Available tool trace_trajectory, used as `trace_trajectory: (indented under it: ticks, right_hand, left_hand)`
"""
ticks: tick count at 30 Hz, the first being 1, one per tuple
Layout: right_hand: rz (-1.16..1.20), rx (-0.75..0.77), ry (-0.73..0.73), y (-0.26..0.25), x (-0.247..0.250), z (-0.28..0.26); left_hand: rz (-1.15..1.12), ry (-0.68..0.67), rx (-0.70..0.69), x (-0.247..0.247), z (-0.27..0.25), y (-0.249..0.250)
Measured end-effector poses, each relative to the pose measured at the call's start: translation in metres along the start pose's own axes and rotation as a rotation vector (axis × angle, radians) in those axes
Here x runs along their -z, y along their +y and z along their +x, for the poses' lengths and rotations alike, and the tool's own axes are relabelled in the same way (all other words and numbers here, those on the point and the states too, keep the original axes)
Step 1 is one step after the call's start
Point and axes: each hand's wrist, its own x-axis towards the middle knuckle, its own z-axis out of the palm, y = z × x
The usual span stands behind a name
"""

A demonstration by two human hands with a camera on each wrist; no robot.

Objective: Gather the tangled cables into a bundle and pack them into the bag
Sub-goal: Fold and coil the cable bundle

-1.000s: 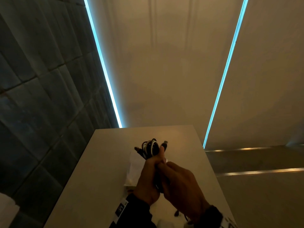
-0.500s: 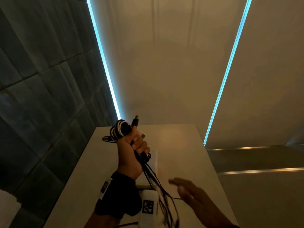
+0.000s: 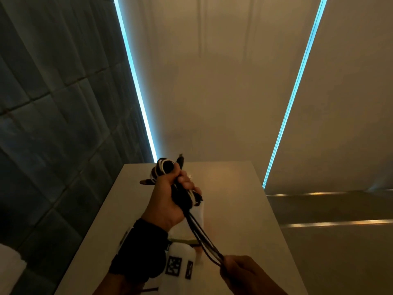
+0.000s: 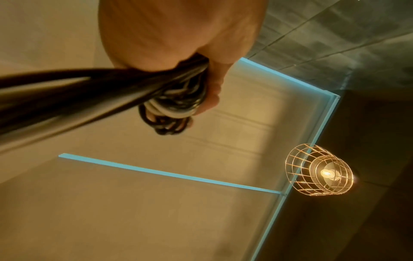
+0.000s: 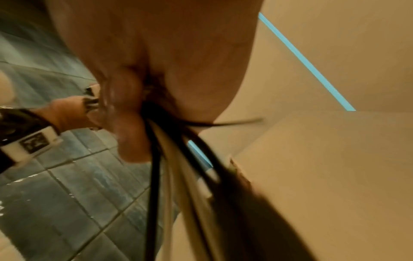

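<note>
Since half a second ago the right hand (image 3: pixel 240 271) has grasped the cables (image 3: pixel 200 235), stretched diagonally down from the bundle-gripping left hand (image 3: pixel 168 199).

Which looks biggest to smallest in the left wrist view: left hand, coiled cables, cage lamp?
1. left hand, largest, though it sits right at the lens, so that inflates it.
2. coiled cables and cage lamp: look about alike; not ranked.
</note>
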Motion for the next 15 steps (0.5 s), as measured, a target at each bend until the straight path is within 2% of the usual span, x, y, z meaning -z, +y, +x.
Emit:
trace_trajectory:
  ticks: [2, 4, 7, 9, 13, 15]
  right_hand:
    - [-0.001, -0.050, -0.008, 0.002, 0.022, -0.004]
    - [-0.055, -0.019, -0.058, -0.010, 0.045, -0.007]
    - [-0.199, 0.097, -0.084, -0.043, 0.071, -0.009]
    - [-0.378, 0.176, -0.078, -0.069, 0.081, -0.006]
    - [-0.748, 0.416, -0.020, -0.116, 0.080, 0.008]
    - [-0.877, 0.471, -0.005, -0.133, 0.075, 0.014]
  left_hand:
    - [0.064, -0.056, 0.040, 0.007, -0.004, 0.010]
    - [0.208, -0.112, 0.086, 0.016, -0.013, 0.013]
    - [0.414, -0.186, 0.140, 0.028, -0.023, 0.005]
    - [0.496, -0.261, 0.189, 0.033, -0.026, -0.004]
    - [0.681, -0.306, 0.225, 0.033, -0.036, -0.023]
    - [0.744, -0.326, 0.235, 0.031, -0.040, -0.031]
